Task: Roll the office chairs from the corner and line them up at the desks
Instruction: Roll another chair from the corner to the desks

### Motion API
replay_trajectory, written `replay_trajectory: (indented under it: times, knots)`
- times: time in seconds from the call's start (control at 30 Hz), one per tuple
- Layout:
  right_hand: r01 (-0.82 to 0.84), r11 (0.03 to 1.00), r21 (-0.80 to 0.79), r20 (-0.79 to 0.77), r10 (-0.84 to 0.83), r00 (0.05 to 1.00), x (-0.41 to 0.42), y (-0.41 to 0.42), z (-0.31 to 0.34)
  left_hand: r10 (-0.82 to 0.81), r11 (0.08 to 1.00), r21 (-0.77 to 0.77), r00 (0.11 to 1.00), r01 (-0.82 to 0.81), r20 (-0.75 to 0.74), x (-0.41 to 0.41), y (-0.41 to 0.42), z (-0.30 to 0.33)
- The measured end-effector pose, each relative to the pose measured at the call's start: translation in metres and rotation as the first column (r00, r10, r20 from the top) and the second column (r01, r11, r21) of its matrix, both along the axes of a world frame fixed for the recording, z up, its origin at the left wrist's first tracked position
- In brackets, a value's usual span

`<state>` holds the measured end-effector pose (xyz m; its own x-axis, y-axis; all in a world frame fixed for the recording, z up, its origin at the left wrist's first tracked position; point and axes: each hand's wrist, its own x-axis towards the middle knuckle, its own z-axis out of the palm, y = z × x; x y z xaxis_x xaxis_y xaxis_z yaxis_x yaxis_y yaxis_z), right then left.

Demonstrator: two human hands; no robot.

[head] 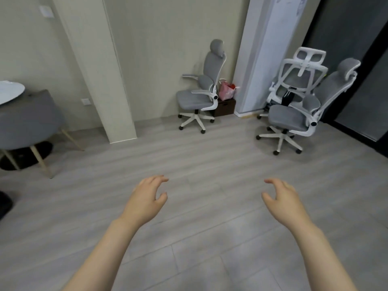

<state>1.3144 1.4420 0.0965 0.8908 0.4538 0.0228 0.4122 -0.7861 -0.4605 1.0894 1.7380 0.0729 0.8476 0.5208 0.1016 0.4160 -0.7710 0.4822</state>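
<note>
While both hands hang out in front with nothing in them, the left hand [147, 196] and the right hand [282, 199] show loosely curled fingers over bare floor [199, 160], well apart from every chair. None of the chairs has yet been taken hold of, so the step in hand looks like the walk-up and choice of a first one.

At about twelve o'clock a grey chair [202, 91] stands alone against the wall, its seat turned toward nine o'clock. At about two o'clock, past the pale pillar [266, 59], a second grey chair [304, 106] sits nearest, with a white mesh-back chair [300, 78] crowded close behind it.

A sound approach is probably to take the lone chair first, since nothing hems it in. Gripping the top of the backrest with both hands should steer better than pulling an armrest. The pink bag [226, 91] and dark box [225, 107] sit just beside its base and could snag a caster. No desks show in view.
</note>
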Motion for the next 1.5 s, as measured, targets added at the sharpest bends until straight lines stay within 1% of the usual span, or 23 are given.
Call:
replay_trajectory:
  times: [0.17,0.4,0.53,0.63,0.73,0.9,1.03,1.1,1.27,1.4,1.5]
  knots:
    - [-0.115,0.991,-0.071,-0.056,0.111,0.992,0.065,0.094,-0.013,0.009,1.000,-0.002,1.000,-0.009,0.006,0.072,0.083,-0.001]
    - [-0.084,0.996,-0.030,-0.039,0.083,0.996,0.202,0.204,-0.025,0.025,0.999,0.023,0.999,-0.025,0.027,0.200,0.198,-0.018]
    - [-0.123,0.992,-0.008,-0.040,0.123,0.992,0.294,0.290,-0.019,0.049,0.999,0.011,0.999,-0.049,0.001,0.285,0.269,-0.012]
    - [-0.161,0.987,0.005,-0.027,0.161,0.986,0.353,0.354,-0.010,0.092,0.995,0.038,0.996,-0.092,0.006,0.339,0.324,-0.006]
    - [-0.183,0.983,-0.012,-0.036,0.182,0.983,0.401,0.402,-0.007,0.094,0.994,0.057,0.995,-0.092,-0.020,0.384,0.373,-0.011]
    - [-0.215,0.972,-0.098,-0.031,0.213,0.976,0.487,0.473,-0.022,0.080,0.987,0.141,0.995,-0.070,-0.065,0.474,0.452,-0.029]
    - [-0.167,0.980,-0.112,-0.035,0.164,0.986,0.562,0.531,-0.035,0.061,0.990,0.132,0.996,-0.051,-0.067,0.566,0.525,-0.042]
    - [-0.130,0.985,-0.110,-0.046,0.126,0.991,0.601,0.561,-0.035,0.025,0.991,0.133,0.998,-0.016,-0.065,0.615,0.563,-0.044]
    - [-0.006,0.998,-0.060,-0.042,0.003,0.999,0.701,0.622,-0.020,-0.069,0.986,0.142,0.992,0.083,-0.102,0.742,0.646,-0.026]
    - [0.068,0.997,-0.043,-0.071,-0.071,0.995,0.769,0.642,-0.023,-0.144,0.982,0.110,0.984,0.155,-0.102,0.838,0.679,-0.017]
    - [0.087,0.994,-0.070,-0.115,-0.095,0.989,0.820,0.647,-0.034,-0.223,0.968,0.099,0.970,0.232,-0.100,0.910,0.692,-0.022]
